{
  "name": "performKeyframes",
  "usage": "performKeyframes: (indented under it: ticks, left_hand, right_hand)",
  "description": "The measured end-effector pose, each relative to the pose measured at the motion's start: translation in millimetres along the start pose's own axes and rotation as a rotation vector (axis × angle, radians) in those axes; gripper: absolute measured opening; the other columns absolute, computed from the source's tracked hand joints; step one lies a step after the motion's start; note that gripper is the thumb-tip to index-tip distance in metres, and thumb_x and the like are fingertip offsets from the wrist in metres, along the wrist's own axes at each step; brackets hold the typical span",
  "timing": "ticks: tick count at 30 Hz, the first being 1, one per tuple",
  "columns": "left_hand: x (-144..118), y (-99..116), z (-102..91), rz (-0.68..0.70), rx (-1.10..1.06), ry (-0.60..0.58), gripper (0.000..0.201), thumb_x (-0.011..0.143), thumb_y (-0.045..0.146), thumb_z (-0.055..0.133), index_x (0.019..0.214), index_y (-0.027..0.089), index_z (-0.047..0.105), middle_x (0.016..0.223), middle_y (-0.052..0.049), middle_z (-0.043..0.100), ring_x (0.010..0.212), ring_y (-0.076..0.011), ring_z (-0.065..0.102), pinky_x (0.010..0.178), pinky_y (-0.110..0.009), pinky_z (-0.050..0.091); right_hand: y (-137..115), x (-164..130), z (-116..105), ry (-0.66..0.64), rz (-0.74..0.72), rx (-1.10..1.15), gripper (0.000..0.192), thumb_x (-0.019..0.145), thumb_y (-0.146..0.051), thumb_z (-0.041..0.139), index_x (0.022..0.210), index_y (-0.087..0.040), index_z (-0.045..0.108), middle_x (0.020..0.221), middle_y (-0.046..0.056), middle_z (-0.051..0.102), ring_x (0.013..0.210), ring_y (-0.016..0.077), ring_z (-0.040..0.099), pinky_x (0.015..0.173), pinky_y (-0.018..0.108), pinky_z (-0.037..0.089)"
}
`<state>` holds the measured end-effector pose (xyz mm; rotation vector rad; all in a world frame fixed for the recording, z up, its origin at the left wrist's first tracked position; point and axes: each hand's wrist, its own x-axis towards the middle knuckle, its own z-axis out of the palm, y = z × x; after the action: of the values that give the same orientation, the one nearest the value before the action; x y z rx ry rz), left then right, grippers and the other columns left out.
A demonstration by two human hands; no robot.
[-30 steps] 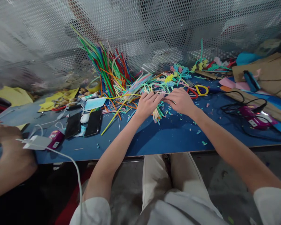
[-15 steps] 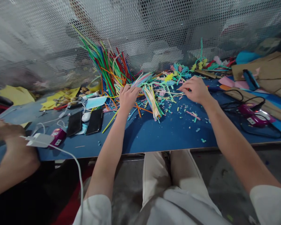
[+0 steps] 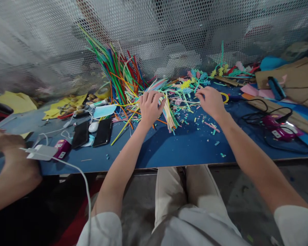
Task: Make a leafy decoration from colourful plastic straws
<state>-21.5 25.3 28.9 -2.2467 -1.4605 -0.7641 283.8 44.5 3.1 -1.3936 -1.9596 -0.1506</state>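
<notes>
My left hand (image 3: 151, 106) hovers over or rests on a pile of colourful pipe cleaners, its fingers spread and the thumb apart. Just right of it, a bundle of pale yellow and white pipe cleaners (image 3: 169, 118) lies with its ends toward me. My right hand (image 3: 210, 100) is closed in a pinch at the pile's right side; what its fingertips hold, if anything, is too small to make out. A yellow ring-shaped handle (image 3: 225, 98) shows behind that hand. Behind my left hand leans a tall sheaf of green, red and blue pipe cleaners (image 3: 118, 75).
Phones (image 3: 102, 132), a white charger (image 3: 42, 152) and cables lie at left, near another person's arm (image 3: 17, 164). Fuzzy shaped pieces (image 3: 187, 85) lie at the back. Small clippings dot the blue table (image 3: 184, 150). A purple power strip (image 3: 281, 128) and brown cardboard (image 3: 292, 80) are at right.
My left hand has moved right, and its fingers have spread apart. My right hand has shifted slightly left, and the yellow ring-shaped handle shows more fully behind it.
</notes>
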Motion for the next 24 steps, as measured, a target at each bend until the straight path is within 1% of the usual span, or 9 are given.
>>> performKeyframes:
  ticks: [2,4,6,8,10,12,15,19,24]
  left_hand:
    - [0,11,-0.1,-0.023,-0.018,-0.117,0.04,0.112,0.056,0.049,0.116,0.025,0.073,0.114,-0.012,0.078,0.119,-0.0314,0.069,0.107,-0.049,0.048]
    - [0,21,2.6,-0.097,-0.012,-0.299,0.05,0.107,0.066,0.053,0.113,0.021,0.075,0.103,-0.014,0.079,0.107,-0.0335,0.074,0.098,-0.048,0.052]
    - [1,28,6.0,-0.214,0.036,-0.499,0.059,0.1,0.071,0.06,0.113,0.017,0.077,0.103,-0.019,0.08,0.102,-0.0387,0.077,0.089,-0.048,0.055]
    - [2,29,8.2,-0.29,0.08,-0.663,0.059,0.095,0.067,0.065,0.114,0.013,0.079,0.109,-0.025,0.08,0.106,-0.0441,0.077,0.087,-0.05,0.056]
    - [4,21,8.7,-0.327,0.094,-0.743,0.055,0.093,0.059,0.068,0.115,0.011,0.081,0.116,-0.027,0.079,0.112,-0.0464,0.075,0.089,-0.05,0.056]
    - [6,5,7.6,-0.359,0.094,-0.747,0.054,0.093,0.055,0.069,0.118,0.009,0.081,0.12,-0.028,0.079,0.114,-0.046,0.075,0.09,-0.05,0.056]
    - [8,-30,3.7,-0.398,0.147,-0.667,0.047,0.095,0.047,0.066,0.119,0.01,0.081,0.124,-0.027,0.078,0.115,-0.0431,0.074,0.091,-0.048,0.057]
    - [7,-73,-5.7,-0.448,0.138,-0.631,0.043,0.095,0.057,0.067,0.106,0.02,0.086,0.107,-0.018,0.081,0.114,-0.038,0.074,0.095,-0.042,0.057]
    - [10,-95,-18.6,-0.571,-0.027,-0.586,0.036,0.093,0.053,0.067,0.102,0.024,0.086,0.088,-0.009,0.08,0.099,-0.031,0.075,0.089,-0.036,0.056]
  right_hand:
    - [8,0,-2,0.066,0.099,0.051,0.033,0.109,-0.038,0.048,0.104,-0.021,0.076,0.105,0.015,0.077,0.1,0.0322,0.071,0.093,0.048,0.056]
    - [11,-1,-1,0.127,0.154,0.112,0.031,0.109,-0.04,0.048,0.11,-0.022,0.073,0.103,0.014,0.077,0.096,0.0309,0.072,0.093,0.047,0.058]
    - [10,-2,2,0.173,0.179,0.171,0.03,0.109,-0.044,0.049,0.113,-0.023,0.07,0.1,0.013,0.078,0.091,0.0292,0.073,0.09,0.045,0.059]
    - [5,-3,6,0.185,0.176,0.223,0.029,0.109,-0.047,0.05,0.114,-0.024,0.068,0.098,0.011,0.077,0.088,0.0278,0.074,0.087,0.044,0.06]
    - [-2,-4,8,0.176,0.162,0.262,0.029,0.109,-0.048,0.051,0.113,-0.025,0.068,0.098,0.011,0.078,0.085,0.0272,0.074,0.085,0.044,0.061]
    - [-8,-6,8,0.166,0.152,0.288,0.029,0.108,-0.047,0.052,0.112,-0.024,0.068,0.097,0.01,0.077,0.084,0.027,0.074,0.084,0.044,0.061]
    - [-15,-8,7,0.172,0.149,0.314,0.025,0.107,-0.045,0.053,0.111,-0.025,0.068,0.097,0.009,0.078,0.083,0.026,0.075,0.081,0.042,0.06]
    - [-17,-9,9,0.163,0.145,0.334,0.026,0.108,-0.045,0.052,0.112,-0.025,0.067,0.092,0.008,0.077,0.078,0.0249,0.074,0.078,0.04,0.059]
    - [-13,-10,13,0.121,0.149,0.351,0.026,0.108,-0.045,0.054,0.114,-0.025,0.067,0.08,0.004,0.074,0.064,0.0224,0.068,0.077,0.042,0.058]
